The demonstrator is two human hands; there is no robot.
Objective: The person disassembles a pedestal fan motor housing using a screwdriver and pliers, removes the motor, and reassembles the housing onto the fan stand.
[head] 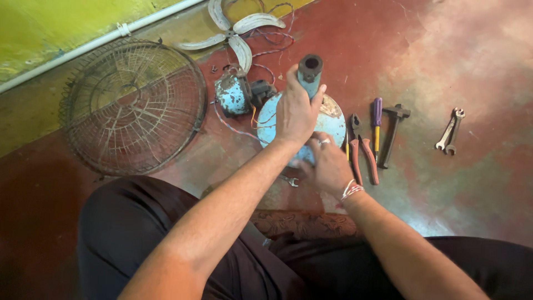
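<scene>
The fan base (327,125) is showing pale blue with rust patches, its pipe (309,75) a duller blue-grey. The floor (444,66) is looking worn red, the wall (50,28) yellow-green. The pliers (363,153) are wearing red handles, the screwdriver (377,114) purple and yellow.

Red floor (444,55), wire fan guard (133,105), fan blades (236,34), pliers (363,150), hammer (391,133), spanners (451,130)
</scene>
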